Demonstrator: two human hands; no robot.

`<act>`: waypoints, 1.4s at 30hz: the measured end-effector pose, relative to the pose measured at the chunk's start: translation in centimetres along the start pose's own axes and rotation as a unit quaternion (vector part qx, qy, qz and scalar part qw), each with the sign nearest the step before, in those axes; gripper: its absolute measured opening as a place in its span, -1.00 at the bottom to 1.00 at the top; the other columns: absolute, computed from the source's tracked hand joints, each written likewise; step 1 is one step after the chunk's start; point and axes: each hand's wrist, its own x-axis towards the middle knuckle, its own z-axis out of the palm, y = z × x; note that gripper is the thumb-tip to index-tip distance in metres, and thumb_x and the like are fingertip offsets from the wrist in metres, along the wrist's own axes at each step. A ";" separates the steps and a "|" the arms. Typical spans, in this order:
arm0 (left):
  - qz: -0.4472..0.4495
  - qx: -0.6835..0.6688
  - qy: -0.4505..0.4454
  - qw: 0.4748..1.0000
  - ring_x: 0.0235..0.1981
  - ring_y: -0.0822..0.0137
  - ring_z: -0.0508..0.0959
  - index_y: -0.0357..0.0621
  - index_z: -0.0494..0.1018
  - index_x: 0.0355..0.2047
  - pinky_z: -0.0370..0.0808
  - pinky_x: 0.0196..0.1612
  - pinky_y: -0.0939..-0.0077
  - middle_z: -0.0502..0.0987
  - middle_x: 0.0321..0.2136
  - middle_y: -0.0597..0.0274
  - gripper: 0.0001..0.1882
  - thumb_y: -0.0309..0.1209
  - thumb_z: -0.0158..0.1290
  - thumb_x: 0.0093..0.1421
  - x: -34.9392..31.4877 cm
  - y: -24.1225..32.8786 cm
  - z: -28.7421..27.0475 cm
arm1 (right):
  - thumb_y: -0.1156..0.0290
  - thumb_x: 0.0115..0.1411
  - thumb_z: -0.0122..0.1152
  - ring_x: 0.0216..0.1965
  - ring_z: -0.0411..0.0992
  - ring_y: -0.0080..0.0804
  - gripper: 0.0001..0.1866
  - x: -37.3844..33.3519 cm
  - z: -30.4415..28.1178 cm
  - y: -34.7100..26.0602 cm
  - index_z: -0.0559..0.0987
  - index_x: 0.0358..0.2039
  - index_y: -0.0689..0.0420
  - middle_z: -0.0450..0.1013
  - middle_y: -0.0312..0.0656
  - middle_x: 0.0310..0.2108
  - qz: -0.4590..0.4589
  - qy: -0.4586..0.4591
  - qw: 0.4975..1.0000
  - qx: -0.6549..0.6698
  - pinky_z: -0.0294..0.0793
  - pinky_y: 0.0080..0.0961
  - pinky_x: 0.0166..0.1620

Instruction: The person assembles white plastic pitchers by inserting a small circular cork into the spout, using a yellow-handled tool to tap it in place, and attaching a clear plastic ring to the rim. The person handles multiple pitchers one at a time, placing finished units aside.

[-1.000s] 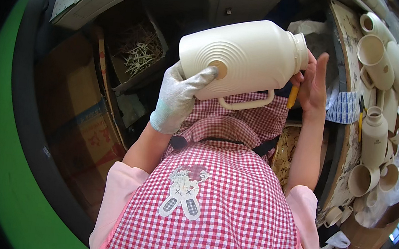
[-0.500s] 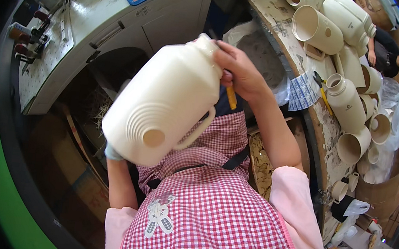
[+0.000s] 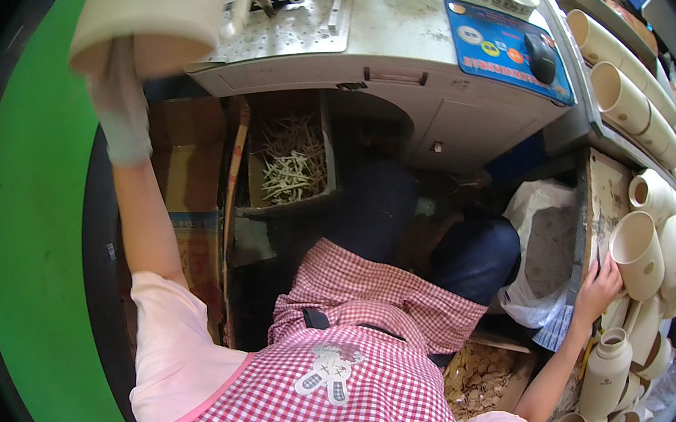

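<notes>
A cream plastic jug shell (image 3: 158, 6) with a side handle is raised at the upper left, its wide open end facing me. Inside that opening go the fingers of my left hand (image 3: 119, 100), which wears a pale glove and holds the shell up. Over the right bench my right hand (image 3: 601, 289) is stretched out, fingers apart, beside another cream jug shell (image 3: 637, 254) lying with its wide mouth toward me. A thin dark item shows by those fingertips, too small to name. A cream bottle-shaped shell (image 3: 605, 375) stands to the right of my right forearm.
Ahead is a white worktable (image 3: 401, 22) with a metal plate, a blue mat (image 3: 484, 50) and a black mouse (image 3: 540, 58). Below it, a box (image 3: 297, 166) holds thin plastic scraps. Round cut-out discs (image 3: 484, 380) fill a box beside my knees. Several more shells crowd the right bench.
The jug shell has gone from in front of me to the upper left on my left hand. My right hand has let go of its neck and reached to the right bench. The view has turned left.
</notes>
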 end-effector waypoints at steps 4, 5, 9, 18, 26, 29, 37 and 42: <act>-0.011 0.188 -0.099 0.977 -0.03 0.09 0.65 -0.31 0.48 0.17 0.60 0.01 0.28 0.63 -0.03 -0.07 -0.52 -0.25 0.12 0.34 12.9 -6.6 5.8 | 0.41 0.38 0.20 0.08 0.45 -0.09 -0.72 2.1 -4.7 -10.3 0.64 0.07 0.13 0.54 -0.09 0.02 0.015 0.051 0.991 0.124 0.38 -0.24 0.20; 0.022 0.245 -0.141 0.959 -0.06 0.14 0.65 -0.39 0.50 0.13 0.62 -0.04 0.31 0.64 -0.04 -0.03 -0.46 -0.19 0.16 0.31 15.3 -8.3 7.4 | 0.41 0.38 0.20 0.08 0.45 -0.09 -0.73 2.4 -5.4 -13.3 0.65 0.05 0.14 0.54 -0.08 0.02 0.011 0.046 0.982 0.183 0.39 -0.25 0.20; -0.121 0.016 -0.161 0.979 -0.14 0.23 0.68 -0.38 0.57 0.04 0.62 -0.15 0.37 0.67 -0.16 0.02 -0.39 -0.01 0.18 0.26 18.3 -14.3 15.3 | 0.53 0.32 0.22 0.02 0.48 -0.10 -0.81 1.6 -6.1 -22.7 0.66 -0.07 0.20 0.55 -0.08 -0.03 -0.023 -0.045 0.937 0.345 0.44 -0.27 0.13; -0.226 -0.087 -0.271 0.932 -0.16 0.28 0.70 -0.31 0.49 0.15 0.69 -0.10 0.42 0.63 -0.07 0.10 -0.37 0.00 0.13 0.32 15.2 -15.3 16.6 | 0.56 0.22 0.28 -0.01 0.47 -0.19 -0.84 0.1 -4.3 -26.5 0.68 -0.18 0.16 0.59 -0.21 -0.09 -0.022 -0.068 0.940 0.333 0.39 -0.28 0.10; -0.275 -0.164 -0.349 0.881 0.02 0.28 0.57 -0.09 0.49 0.19 0.51 0.08 0.29 0.62 -0.02 0.21 -0.39 0.01 0.21 0.25 13.4 -14.9 15.8 | 0.52 0.18 0.32 -0.04 0.47 -0.20 -0.86 0.1 -3.5 -27.3 0.70 -0.22 0.10 0.60 -0.27 -0.14 -0.029 -0.040 0.951 0.306 0.37 -0.26 0.04; -0.263 -0.181 -0.330 0.888 0.13 0.28 0.51 0.04 0.47 0.27 0.39 0.21 0.47 0.58 0.05 0.23 -0.48 -0.15 0.18 0.33 11.2 -13.3 14.3 | 0.51 0.17 0.31 -0.06 0.48 -0.17 -0.86 -0.2 -3.5 -26.8 0.70 -0.24 0.08 0.60 -0.26 -0.16 -0.018 -0.045 0.950 0.309 0.37 -0.24 0.03; -0.236 -0.250 0.041 0.938 -0.01 0.27 0.56 -0.34 0.49 0.02 0.48 0.15 0.35 0.58 -0.05 0.11 -0.73 -0.38 0.01 0.46 -9.9 4.7 9.6 | 0.51 0.08 0.39 -0.12 0.49 -0.29 -0.82 -0.6 -5.8 -26.2 0.71 -0.26 0.04 0.61 -0.38 -0.19 -0.001 0.017 0.945 0.327 0.37 -0.32 -0.03; -0.272 -0.236 -0.255 0.897 -0.14 0.38 0.58 -0.16 0.59 -0.09 0.51 0.00 0.45 0.62 -0.18 0.27 -0.83 -0.45 0.03 0.42 -23.1 14.5 10.4 | 0.50 0.13 0.37 -0.09 0.50 -0.30 -0.83 -1.5 -6.6 -26.2 0.71 -0.24 0.05 0.62 -0.37 -0.19 -0.013 0.025 0.935 0.353 0.39 -0.32 0.01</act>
